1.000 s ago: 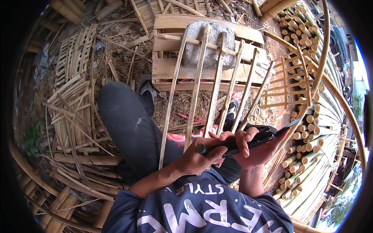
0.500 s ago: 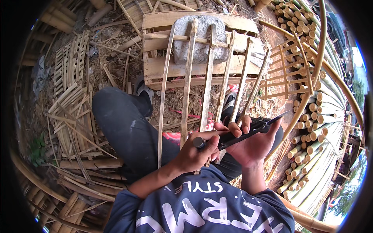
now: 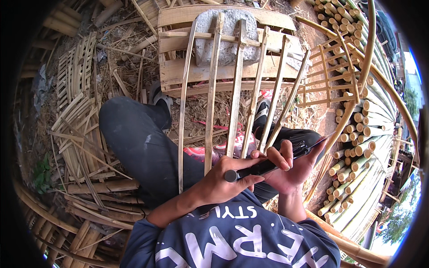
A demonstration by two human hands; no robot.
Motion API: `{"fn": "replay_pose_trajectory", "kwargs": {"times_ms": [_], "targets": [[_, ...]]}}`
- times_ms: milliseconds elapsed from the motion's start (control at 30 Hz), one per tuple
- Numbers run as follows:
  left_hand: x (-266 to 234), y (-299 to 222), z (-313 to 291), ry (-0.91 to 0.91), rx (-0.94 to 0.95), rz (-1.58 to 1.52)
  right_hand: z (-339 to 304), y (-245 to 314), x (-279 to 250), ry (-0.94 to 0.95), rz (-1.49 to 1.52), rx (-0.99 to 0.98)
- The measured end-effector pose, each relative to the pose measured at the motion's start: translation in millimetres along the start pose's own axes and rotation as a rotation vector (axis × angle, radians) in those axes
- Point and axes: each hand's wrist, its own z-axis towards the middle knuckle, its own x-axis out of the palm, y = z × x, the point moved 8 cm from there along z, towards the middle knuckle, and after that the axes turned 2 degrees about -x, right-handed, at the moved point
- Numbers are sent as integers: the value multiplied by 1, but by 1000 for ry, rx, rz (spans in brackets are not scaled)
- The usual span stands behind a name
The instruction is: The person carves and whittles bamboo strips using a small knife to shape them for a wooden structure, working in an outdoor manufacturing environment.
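Observation:
A long black tool (image 3: 263, 168) with a round grey end and a thin tip lies across both hands in front of my chest; its exact kind does not show. My left hand (image 3: 221, 181) is closed around its grey end. My right hand (image 3: 288, 167) bends its fingers over the black part near the thin tip, palm turned up. Just beyond my hands, a bamboo frame (image 3: 237, 87) of several long split strips fans out, joined by a crosspiece. Its near strips pass over my lap and under the hands. The far end lies over a grey concrete block (image 3: 205, 51).
The block sits on a low slatted bamboo bench (image 3: 178, 80). A small bamboo lattice (image 3: 324, 76) leans at right beside a curved pole (image 3: 357, 98) and stacked bamboo poles (image 3: 366, 129). Split strips and woven panels (image 3: 76, 76) lie on the left ground.
The black tool has turned in my hands, its flat side less visible and its grey end slightly lower. My right fingers have shifted along it. The bench and frame appear slightly higher in view.

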Motion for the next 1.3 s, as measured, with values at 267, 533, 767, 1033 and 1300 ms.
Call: {"fn": "replay_pose_trajectory", "kwargs": {"times_ms": [267, 533, 767, 1033, 1300], "targets": [[2, 0, -1, 73, -58, 10, -7, 2, 7, 34, -62, 58], [7, 9, -1, 47, -39, 1, -18, 2, -1, -64, 5, 69], [9, 12, 0, 47, -70, 23, -20, 2, -5, -85, 13, 108], [2, 28, 6, 36, -144, 151, -30, -10, -40, -326, -70, 143], [3, -4, 5, -47, -25, 171, -28, -4, -32, -265, -110, 156]]}}
